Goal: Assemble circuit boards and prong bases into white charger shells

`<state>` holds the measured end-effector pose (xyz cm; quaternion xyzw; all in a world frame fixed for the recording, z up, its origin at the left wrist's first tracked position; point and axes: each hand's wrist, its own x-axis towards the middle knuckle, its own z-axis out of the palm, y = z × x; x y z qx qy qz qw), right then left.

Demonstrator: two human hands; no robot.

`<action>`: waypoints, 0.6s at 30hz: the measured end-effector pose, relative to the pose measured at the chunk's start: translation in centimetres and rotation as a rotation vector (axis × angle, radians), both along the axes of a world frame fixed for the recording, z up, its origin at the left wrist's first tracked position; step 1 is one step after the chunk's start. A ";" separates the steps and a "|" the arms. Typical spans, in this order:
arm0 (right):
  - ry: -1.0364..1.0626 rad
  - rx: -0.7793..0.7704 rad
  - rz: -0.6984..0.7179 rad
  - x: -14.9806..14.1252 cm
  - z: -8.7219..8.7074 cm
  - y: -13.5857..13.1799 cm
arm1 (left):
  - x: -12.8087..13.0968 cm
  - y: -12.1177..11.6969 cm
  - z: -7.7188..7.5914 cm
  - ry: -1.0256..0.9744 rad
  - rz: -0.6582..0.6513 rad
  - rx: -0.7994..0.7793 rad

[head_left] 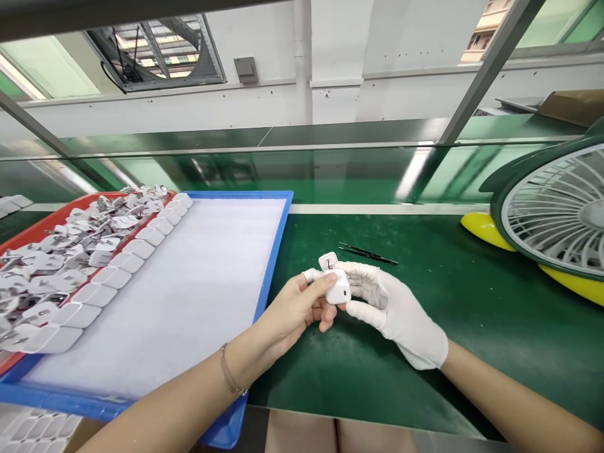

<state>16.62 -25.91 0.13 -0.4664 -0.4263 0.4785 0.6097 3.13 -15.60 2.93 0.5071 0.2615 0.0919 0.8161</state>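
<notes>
Two trays sit far left: a red tray (33, 229) heaped w/ loose white plug parts, and overlapping it a blue tray (278, 239) w/ a diagonal row of white adapters (108, 277) on its pale liner. Moving right, your bare left hand (287, 311) and gloved right hand (396, 308) meet over the green mat (472, 314), both closed around one white charger adapter (336, 283). L thumb presses on top, R fingers cup it from the side. Its long axis prob. runs away from you, tipped slightly left; hard to tell. The blue tray lies left of the grip, so L hand is nearer. Black tweezers (368, 253) lie just beyond the hands, a fan (557, 214) far right.
</notes>
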 end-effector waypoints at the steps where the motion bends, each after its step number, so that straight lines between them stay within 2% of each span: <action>1: 0.033 0.027 0.012 0.0 -0.1 0.1 | 0.0 0.2 -0.1 -0.008 0.010 -0.005; 5: 0.070 0.024 0.022 -0.2 -0.4 0.5 | -0.2 0.6 -0.5 0.024 -0.015 0.088; 10: -0.012 -0.003 0.021 0.3 -0.9 0.6 | -0.2 0.5 -0.9 0.120 -0.075 0.275; 14: -0.060 0.022 0.073 0.8 -0.9 0.4 | -0.2 0.3 -0.7 0.154 -0.072 0.284; 18: -0.093 0.024 0.030 0.7 -0.9 0.1 | 0.0 0.1 -0.4 0.139 -0.087 0.271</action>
